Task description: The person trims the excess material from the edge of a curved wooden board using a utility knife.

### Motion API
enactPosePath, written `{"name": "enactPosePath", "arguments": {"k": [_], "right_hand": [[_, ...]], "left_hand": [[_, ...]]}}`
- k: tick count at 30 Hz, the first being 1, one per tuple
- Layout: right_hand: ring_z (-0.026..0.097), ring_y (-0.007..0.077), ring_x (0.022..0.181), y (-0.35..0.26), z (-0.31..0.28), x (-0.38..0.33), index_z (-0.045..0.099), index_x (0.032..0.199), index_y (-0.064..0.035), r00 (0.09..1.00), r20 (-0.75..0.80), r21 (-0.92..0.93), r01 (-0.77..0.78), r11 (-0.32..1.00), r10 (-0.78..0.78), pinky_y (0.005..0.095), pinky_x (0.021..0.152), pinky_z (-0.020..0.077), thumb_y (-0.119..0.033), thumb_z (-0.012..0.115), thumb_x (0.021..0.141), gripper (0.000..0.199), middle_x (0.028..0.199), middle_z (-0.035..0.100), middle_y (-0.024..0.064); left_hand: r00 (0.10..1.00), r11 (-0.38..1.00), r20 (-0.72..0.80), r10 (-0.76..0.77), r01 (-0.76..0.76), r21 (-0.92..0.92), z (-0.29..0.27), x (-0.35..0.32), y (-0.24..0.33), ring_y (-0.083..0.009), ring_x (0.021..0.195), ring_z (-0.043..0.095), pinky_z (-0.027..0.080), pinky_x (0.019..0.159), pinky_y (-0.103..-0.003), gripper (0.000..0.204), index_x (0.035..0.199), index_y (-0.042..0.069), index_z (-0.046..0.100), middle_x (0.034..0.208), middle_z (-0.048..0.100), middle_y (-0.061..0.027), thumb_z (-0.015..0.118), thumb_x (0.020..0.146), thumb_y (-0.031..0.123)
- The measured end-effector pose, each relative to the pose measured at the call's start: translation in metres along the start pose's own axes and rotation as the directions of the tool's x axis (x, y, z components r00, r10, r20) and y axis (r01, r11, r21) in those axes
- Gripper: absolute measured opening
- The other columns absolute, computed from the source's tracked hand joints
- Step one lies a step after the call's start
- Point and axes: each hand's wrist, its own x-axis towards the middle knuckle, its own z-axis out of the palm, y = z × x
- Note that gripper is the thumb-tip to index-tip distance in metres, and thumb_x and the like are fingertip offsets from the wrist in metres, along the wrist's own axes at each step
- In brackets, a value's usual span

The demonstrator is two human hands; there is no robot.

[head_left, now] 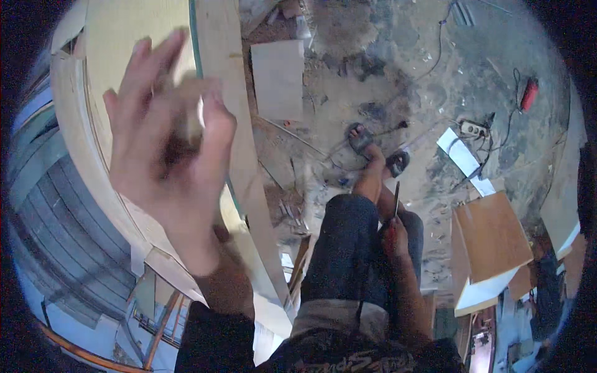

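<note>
My left hand [171, 133] is raised close in front of me over a pale wooden panel [143, 18], blurred by motion. Its thumb and forefinger curl together in a pinch while the other fingers stick out. Whether something small sits in the pinch, I cannot make out. Down by my lap, my right hand [395, 239] is closed round the red handle of a tool with a thin metal blade [397, 202]. The blade points away from me. Its exact kind does not show.
A dark green strip [196, 37] runs along the long panel on my left. On the dusty floor lie a flat board [278, 81], a power strip [474, 129] with cords, and a red object [529, 94]. A wooden box [491, 236] stands at right.
</note>
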Motion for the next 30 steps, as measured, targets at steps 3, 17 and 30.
{"name": "enactPosePath", "arguments": {"k": [3,17,30], "right_hand": [[0.048,0.0097,0.05,0.017,-0.031,0.005,0.051,0.134,-0.0139,0.993,-0.119,-0.01,0.004,1.0,-0.005,0.0249,0.042,0.0381,-0.026,0.048,0.102,0.035,0.069,0.052,-0.0027],[0.044,0.0085,0.044,-0.313,0.105,-0.214,0.031,0.155,-0.0174,0.975,0.197,0.014,-0.106,0.994,0.101,0.0247,0.039,0.0377,-0.032,0.046,0.106,0.054,0.065,0.048,-0.0024],[0.041,0.0144,0.038,-0.433,0.215,-0.295,0.023,0.157,-0.0213,0.928,0.338,0.198,-0.234,0.952,0.157,0.029,0.035,0.0373,-0.031,0.04,0.106,0.054,0.063,0.045,0.0043]], "left_hand": [[0.999,0.994,-0.049,0.003,-0.009,-0.108,0.009,-0.005,0.0,-0.0325,0.123,0.059,0.05,0.103,-0.041,0.03,0.109,-0.004,0.07,0.125,0.064,-0.0221,0.071,0.08,-0.007],[0.806,0.776,-0.003,-0.592,0.569,-0.274,-0.056,-0.098,-0.015,-0.0225,0.107,0.064,0.049,0.095,-0.034,0.069,0.138,-0.003,0.048,0.118,0.067,-0.019,0.079,0.085,0.027],[0.809,0.783,-0.071,-0.584,0.537,-0.313,-0.045,-0.111,-0.043,-0.0356,0.1,0.069,0.053,0.089,-0.044,0.065,0.125,0.001,0.058,0.109,0.07,-0.0206,0.082,0.077,0.038]]}}
